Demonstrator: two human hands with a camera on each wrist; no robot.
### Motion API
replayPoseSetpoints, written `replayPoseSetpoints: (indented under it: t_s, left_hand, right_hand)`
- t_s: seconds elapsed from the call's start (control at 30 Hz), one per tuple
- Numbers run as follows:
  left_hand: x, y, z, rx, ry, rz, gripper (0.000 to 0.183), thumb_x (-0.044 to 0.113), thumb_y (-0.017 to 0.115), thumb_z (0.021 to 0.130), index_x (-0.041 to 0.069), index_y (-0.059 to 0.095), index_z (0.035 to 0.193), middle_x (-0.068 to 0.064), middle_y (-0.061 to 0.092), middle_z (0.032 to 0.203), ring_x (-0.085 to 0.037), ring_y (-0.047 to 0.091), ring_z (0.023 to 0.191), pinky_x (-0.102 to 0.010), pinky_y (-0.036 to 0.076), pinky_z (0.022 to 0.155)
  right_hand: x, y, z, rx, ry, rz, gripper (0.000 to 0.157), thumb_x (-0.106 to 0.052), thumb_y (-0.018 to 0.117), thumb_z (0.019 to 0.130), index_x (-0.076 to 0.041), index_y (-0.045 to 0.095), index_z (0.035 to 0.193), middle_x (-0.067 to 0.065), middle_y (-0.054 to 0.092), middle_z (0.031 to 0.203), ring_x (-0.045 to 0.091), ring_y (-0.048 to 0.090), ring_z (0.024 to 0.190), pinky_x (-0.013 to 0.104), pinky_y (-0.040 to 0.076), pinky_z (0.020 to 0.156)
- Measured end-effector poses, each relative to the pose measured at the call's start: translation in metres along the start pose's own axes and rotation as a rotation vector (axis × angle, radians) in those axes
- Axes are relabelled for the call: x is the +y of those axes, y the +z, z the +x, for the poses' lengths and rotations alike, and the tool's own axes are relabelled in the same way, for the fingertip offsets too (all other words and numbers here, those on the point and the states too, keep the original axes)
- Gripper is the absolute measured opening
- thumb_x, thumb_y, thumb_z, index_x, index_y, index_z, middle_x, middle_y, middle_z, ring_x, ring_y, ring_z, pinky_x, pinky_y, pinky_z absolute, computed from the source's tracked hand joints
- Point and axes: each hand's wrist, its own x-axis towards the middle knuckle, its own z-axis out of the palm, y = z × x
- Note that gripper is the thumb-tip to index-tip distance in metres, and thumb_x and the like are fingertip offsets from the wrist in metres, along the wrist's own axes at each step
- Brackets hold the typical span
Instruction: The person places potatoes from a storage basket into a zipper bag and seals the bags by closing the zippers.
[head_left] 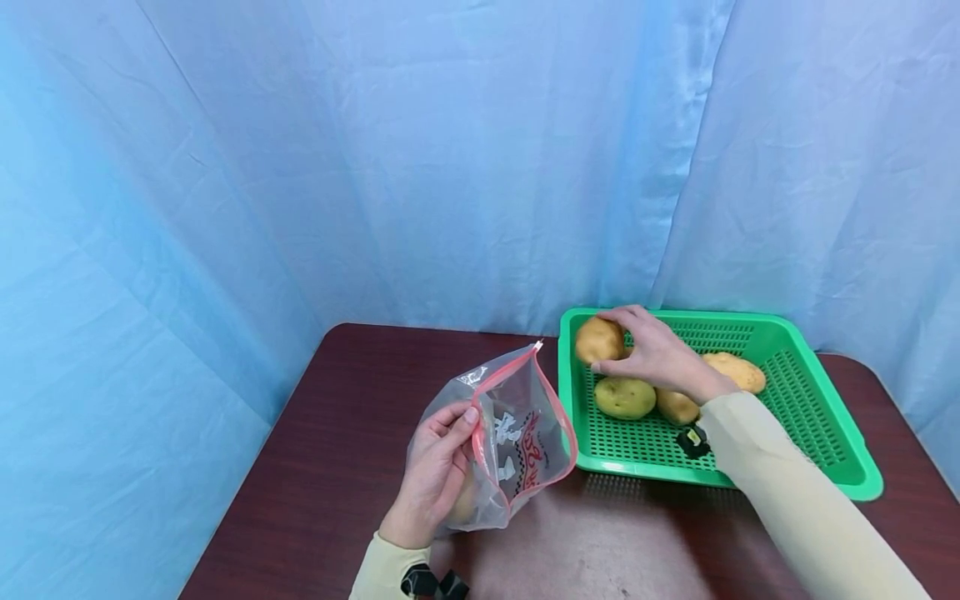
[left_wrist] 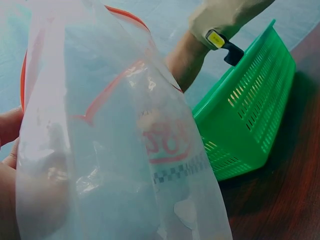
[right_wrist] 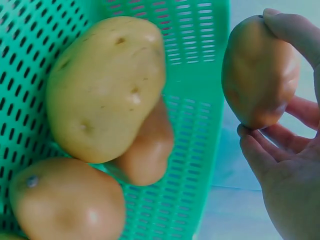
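My left hand (head_left: 431,475) pinches the red-edged rim of a clear zip bag (head_left: 536,433), whose mouth gapes toward the basket. Through the plastic a pale tan rounded shape (head_left: 465,502) shows low in the bag, partly hidden by the hand. Over the left end of the green basket (head_left: 765,475), my right hand (head_left: 660,354) grips a potato (right_wrist: 260,72) between thumb and fingertips. Below that hand lie a greenish potato (head_left: 624,398) and a browner potato (head_left: 677,407). Another large potato (head_left: 733,372) sits farther right, partly behind the wrist.
The dark wooden table (head_left: 337,417) carries both bag and basket. Blue curtains (head_left: 450,167) hang behind it and along its left side. In the left wrist view the basket's slotted side wall (left_wrist: 250,110) rises just right of the bag.
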Motion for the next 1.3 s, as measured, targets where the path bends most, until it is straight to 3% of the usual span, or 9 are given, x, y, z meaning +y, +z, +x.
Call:
replayPoseSetpoints:
  t_s: [0.4,0.7,0.9,1.2,1.3]
  left_hand:
    - [0.0,0.002,0.007,0.026,-0.007,-0.007,0.022,-0.003,0.057,0.102,0.01,0.074,0.097,-0.001,0.069,0.09,-0.006,0.063,0.075,-0.018,0.056,0.07]
    - [0.0,0.003,0.01,0.024,-0.003,-0.017,0.024,-0.004,0.057,0.102,0.011,0.075,0.097,-0.001,0.069,0.09,-0.006,0.064,0.075,-0.018,0.056,0.071]
    - [0.0,0.003,0.012,0.028,-0.001,-0.015,0.023,-0.003,0.057,0.102,0.011,0.074,0.097,-0.001,0.069,0.089,-0.006,0.064,0.075,-0.018,0.056,0.071]
    - [0.0,0.004,0.015,0.027,0.003,-0.022,0.024,-0.004,0.057,0.102,0.011,0.075,0.097,-0.001,0.07,0.089,-0.006,0.065,0.075,-0.018,0.057,0.071]
    - [0.0,0.003,0.015,0.024,0.001,-0.018,0.022,-0.003,0.058,0.102,0.01,0.075,0.097,-0.001,0.07,0.089,-0.006,0.065,0.075,-0.018,0.057,0.071]
  right_hand:
    - [-0.027,-0.021,-0.015,0.093,-0.061,0.04,0.086,-0.048,0.084,0.085,-0.011,0.047,0.153,0.015,0.047,0.149,0.038,0.048,0.132,0.066,0.043,0.101]
    - [-0.049,-0.02,-0.03,0.203,-0.174,0.074,0.08,-0.034,0.091,0.08,-0.01,0.054,0.147,0.012,0.052,0.145,0.034,0.053,0.127,0.061,0.046,0.096]
    - [-0.063,-0.019,-0.042,0.22,-0.175,0.112,0.078,-0.034,0.091,0.08,-0.017,0.055,0.147,0.005,0.052,0.145,0.03,0.05,0.131,0.059,0.045,0.096]
    - [-0.074,-0.011,-0.057,0.28,-0.217,0.143,0.084,-0.027,0.096,0.073,-0.021,0.056,0.147,-0.002,0.051,0.148,0.019,0.051,0.132,0.051,0.049,0.096]
    - [-0.077,-0.009,-0.063,0.297,-0.236,0.139,0.087,-0.024,0.097,0.072,-0.022,0.055,0.148,-0.002,0.05,0.149,0.015,0.051,0.131,0.039,0.049,0.098]
